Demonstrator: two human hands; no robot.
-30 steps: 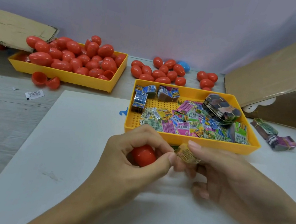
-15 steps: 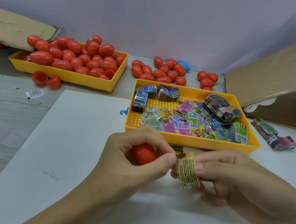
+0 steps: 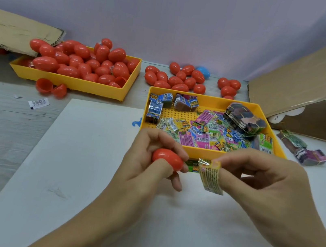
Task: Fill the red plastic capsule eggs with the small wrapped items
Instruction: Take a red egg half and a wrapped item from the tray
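Just in front of the yellow tray (image 3: pixel 211 152): left hand (image 3: pixel 147 163) gripping a red egg (image 3: pixel 168 158), right hand (image 3: pixel 259 181) pinching a wrapped packet (image 3: pixel 211 177) beside it. Best folded small, then pushed in.

**Hands, head view: both raised over the work surface, both gripping**

Left forearm enters from bottom centre, angled up and to the right. Left hand (image 3: pixel 147 163) back toward camera, fingers curled; thumb and fingers grip a red egg half (image 3: pixel 167 158), thumb pressed along its underside, index finger arched over the top. One lower finger points down, loose.

Right forearm enters from lower right corner, angled up and to the left. Right hand (image 3: pixel 263 182) back facing up, fingers curled inward; thumb and index finger pinch a yellow wrapped item (image 3: pixel 210 176) at its upper end. Fingertips of the two hands near, not touching.
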